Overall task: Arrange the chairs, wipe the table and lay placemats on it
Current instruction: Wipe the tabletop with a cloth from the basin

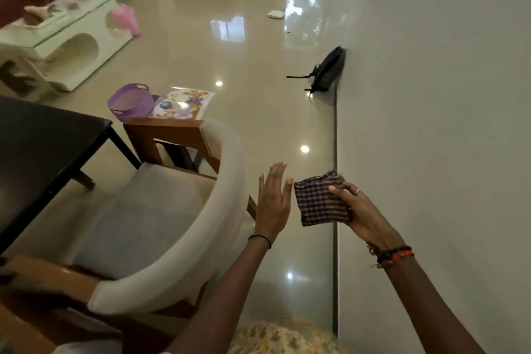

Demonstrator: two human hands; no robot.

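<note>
A folded checked cloth (319, 200), purple and tan, is held by my right hand (355, 210) above the floor near the wall. My left hand (271, 201) is raised beside it with straight fingers, its thumb tip near the cloth's left edge, holding nothing. Just left of my hands stands a chair (172, 210) with a curved white back, grey seat and wooden frame, pushed toward a dark table (37, 146) at the left. Floral placemats (184, 105) lie on a second wooden chair beyond it, next to a purple basket (130, 102).
A white wall (431, 123) runs along the right side. A black bag (327, 70) leans against its base. A pale low table (66, 34) with a pink item stands at the far left. Glossy tile floor (244, 66) stretches ahead, with a small white object on it and dark furniture at the back.
</note>
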